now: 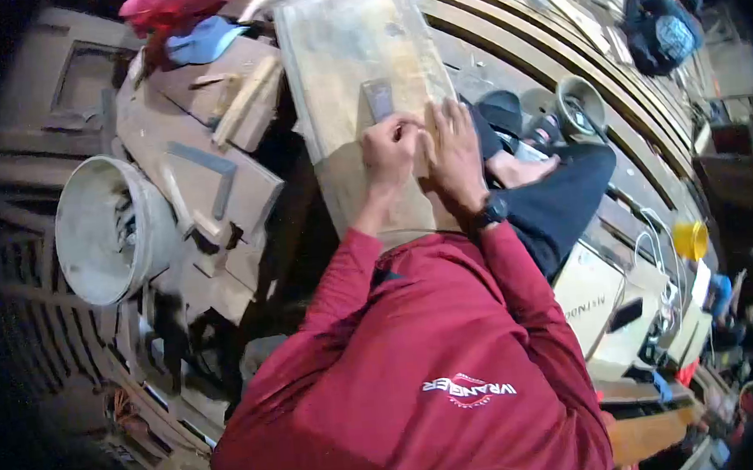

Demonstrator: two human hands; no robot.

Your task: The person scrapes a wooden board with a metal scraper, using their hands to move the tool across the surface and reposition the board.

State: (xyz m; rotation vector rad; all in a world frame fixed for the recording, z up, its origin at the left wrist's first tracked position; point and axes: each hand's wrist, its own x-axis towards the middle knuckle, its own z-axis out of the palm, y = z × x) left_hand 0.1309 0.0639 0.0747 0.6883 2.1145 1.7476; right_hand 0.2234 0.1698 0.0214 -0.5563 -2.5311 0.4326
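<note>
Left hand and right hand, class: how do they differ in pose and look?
The left hand is curled; the right hand has its fingers stretched out.
A dark watch is on the right hand's wrist; none shows on the left hand's.
The left hand is nearer the dark flat piece than the right hand is.
Both extend over the pale board from red sleeves.

Pale wooden board (pixel 341 41) — long, wide, smudged grey at far end; small dark flat piece (pixel 378 100) on top.
</note>
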